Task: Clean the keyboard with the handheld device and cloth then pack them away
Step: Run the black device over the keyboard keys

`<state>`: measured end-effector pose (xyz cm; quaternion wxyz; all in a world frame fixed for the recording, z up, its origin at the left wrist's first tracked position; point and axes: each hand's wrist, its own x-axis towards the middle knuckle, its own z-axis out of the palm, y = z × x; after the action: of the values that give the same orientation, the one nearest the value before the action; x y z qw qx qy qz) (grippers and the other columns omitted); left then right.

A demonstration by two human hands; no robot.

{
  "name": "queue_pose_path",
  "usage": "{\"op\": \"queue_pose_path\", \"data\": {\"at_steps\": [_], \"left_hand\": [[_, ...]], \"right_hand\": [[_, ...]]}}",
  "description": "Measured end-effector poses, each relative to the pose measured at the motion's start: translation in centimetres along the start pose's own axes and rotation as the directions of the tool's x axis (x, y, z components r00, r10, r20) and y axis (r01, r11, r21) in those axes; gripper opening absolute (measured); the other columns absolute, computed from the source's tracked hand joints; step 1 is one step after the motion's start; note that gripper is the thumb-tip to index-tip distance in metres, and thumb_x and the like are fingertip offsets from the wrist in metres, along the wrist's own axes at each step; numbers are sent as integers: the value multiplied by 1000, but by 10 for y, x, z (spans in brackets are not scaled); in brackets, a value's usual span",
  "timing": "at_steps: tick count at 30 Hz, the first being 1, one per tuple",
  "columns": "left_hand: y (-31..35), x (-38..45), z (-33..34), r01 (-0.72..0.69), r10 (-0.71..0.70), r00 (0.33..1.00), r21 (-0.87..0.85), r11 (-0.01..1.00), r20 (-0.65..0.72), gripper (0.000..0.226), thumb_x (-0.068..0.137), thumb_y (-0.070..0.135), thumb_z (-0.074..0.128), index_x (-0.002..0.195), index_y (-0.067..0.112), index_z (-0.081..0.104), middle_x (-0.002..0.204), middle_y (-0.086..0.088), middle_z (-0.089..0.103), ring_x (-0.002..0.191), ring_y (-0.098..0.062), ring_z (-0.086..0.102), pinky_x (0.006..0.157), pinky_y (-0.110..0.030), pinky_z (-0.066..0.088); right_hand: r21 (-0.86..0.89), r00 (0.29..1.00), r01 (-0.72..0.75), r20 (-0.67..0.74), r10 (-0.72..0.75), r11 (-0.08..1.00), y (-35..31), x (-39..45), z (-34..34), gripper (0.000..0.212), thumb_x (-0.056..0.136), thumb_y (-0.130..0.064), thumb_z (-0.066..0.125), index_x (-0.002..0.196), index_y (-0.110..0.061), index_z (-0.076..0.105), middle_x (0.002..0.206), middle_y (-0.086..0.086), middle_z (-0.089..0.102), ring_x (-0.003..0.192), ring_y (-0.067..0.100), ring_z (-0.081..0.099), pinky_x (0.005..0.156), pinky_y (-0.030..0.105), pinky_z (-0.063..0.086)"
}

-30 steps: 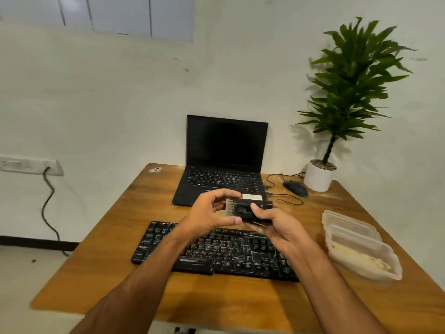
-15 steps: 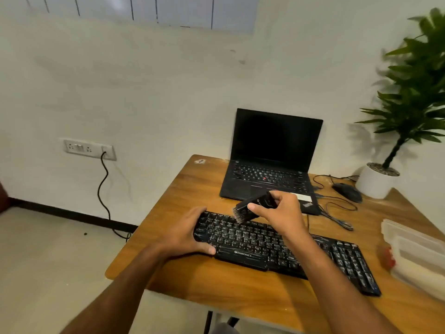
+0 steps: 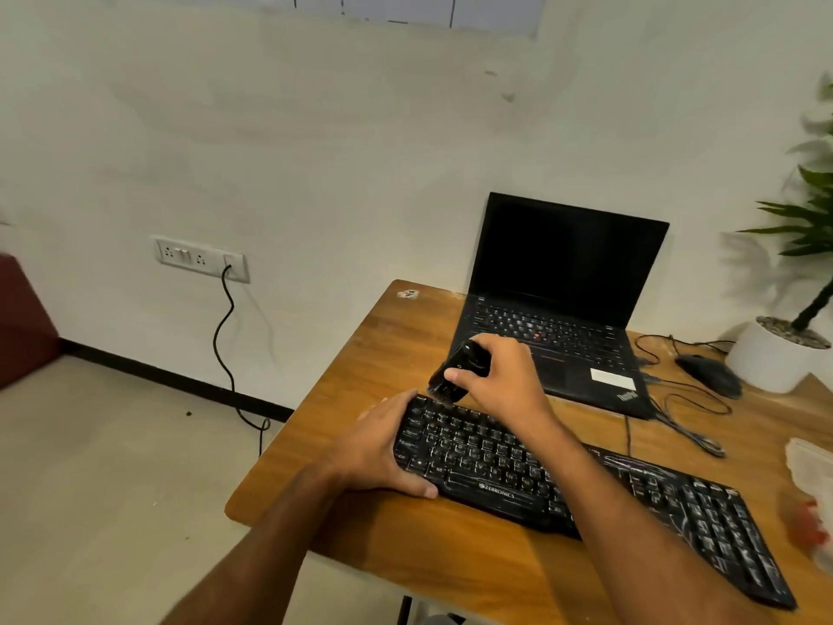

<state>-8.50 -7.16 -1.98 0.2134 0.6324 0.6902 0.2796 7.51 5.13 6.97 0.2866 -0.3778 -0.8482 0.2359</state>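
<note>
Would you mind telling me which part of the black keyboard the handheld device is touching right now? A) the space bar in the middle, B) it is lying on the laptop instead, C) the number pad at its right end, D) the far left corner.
D: the right hand holds the handheld device tilted down onto the far left corner of the keyboard, beside the left hand gripping that end.

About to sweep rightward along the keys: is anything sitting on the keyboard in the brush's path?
Nothing visible lies on the keys. The right hand holds the handheld device at the keyboard's far left corner; the left hand grips its left end, behind the sweep. Only the right forearm crosses above the middle keys.
</note>
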Motion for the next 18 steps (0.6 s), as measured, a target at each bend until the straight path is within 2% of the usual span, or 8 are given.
{"op": "queue_pose_path", "data": {"at_steps": [4, 9, 12, 15, 18], "left_hand": [[1, 2, 1, 2, -2, 1000, -13, 1000, -11, 131, 53, 66, 95, 157, 38, 22, 146, 25, 40, 134, 1, 36, 121, -33, 30], [3, 3, 3, 31, -30, 999, 28, 999, -13, 141, 54, 65, 95, 163, 32, 12, 159, 17, 35, 136, -1, 30, 117, -25, 25], [7, 3, 1, 41, -41, 999, 35, 999, -22, 141, 56, 60, 96, 163, 31, 10, 149, 27, 30, 131, 3, 25, 114, -22, 22], [8, 4, 1, 38, -38, 999, 24, 999, -12, 137, 52, 62, 97, 160, 36, 15, 154, 24, 37, 134, 3, 31, 121, -31, 28], [5, 5, 2, 61, -61, 998, 41, 997, 10, 146, 46, 72, 94, 161, 34, 12, 159, 17, 38, 142, -6, 35, 123, -38, 31]], "right_hand": [[-58, 998, -2, 59, 5, 998, -5, 11, 20, 25, 77, -30, 87, 94, -20, 71, 88, -4, 71, 87, 14, 66, 79, 34, 55], [-162, 996, -20, 87, 34, 987, -4, 20, 31, 29, 80, -32, 84, 103, -19, 71, 100, 2, 70, 100, 22, 62, 83, 36, 52], [-149, 998, -37, 47, 44, 988, -3, 28, 26, 28, 79, -30, 85, 102, -20, 72, 100, 2, 71, 101, 22, 63, 87, 37, 53], [-84, 995, -44, 87, 51, 996, -4, 29, 24, 30, 77, -29, 87, 102, -20, 73, 99, -1, 70, 97, 18, 63, 86, 36, 54], [-144, 992, -38, 117, 55, 989, -4, 27, 30, 29, 79, -30, 85, 102, -18, 73, 99, 2, 70, 99, 22, 64, 84, 35, 53]]}}
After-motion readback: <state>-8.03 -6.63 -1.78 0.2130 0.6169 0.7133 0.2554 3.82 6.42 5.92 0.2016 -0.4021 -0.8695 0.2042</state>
